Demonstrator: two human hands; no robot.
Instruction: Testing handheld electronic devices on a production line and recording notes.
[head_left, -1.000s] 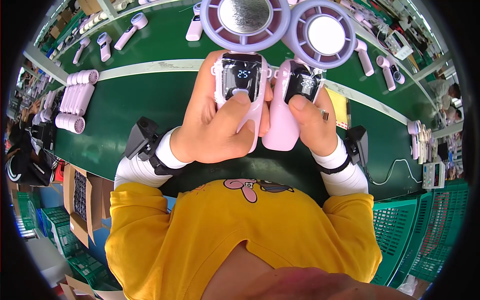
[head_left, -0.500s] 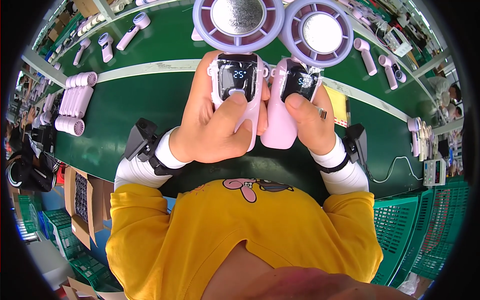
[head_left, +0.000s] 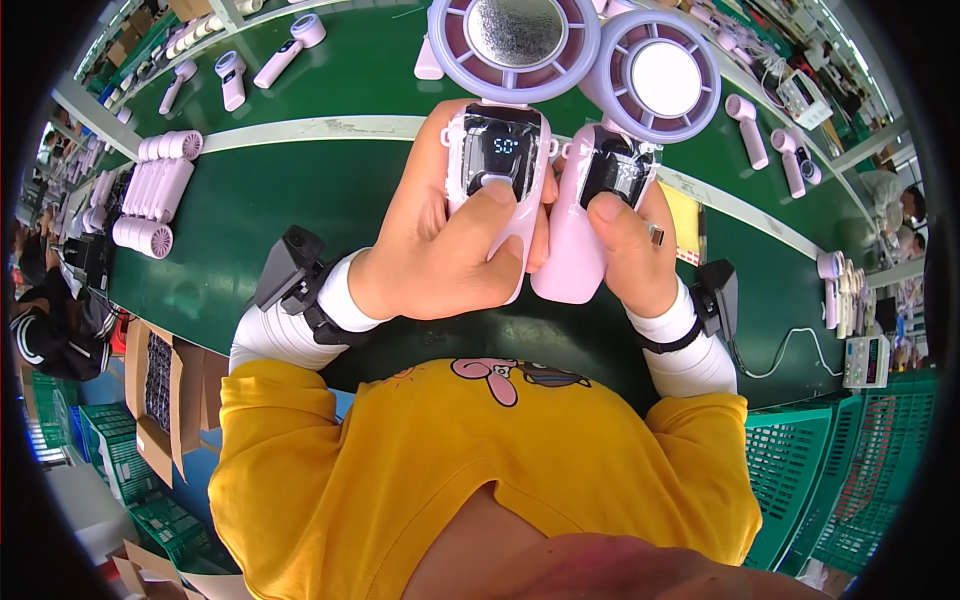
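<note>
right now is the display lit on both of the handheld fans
No: the fan in the left hand shows a lit display, while the panel of the fan in the right hand is dark.

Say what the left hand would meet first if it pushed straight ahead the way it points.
Past the left hand and the fan it holds, probably a pink piece lying on the green table; depth is unclear.

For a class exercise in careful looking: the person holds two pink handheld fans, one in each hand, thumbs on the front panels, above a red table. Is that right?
Not quite. The table is green, not red, as the head view shows. The rest stands: the left hand and the right hand each hold a pink handheld fan, thumbs on the front panels.
</note>
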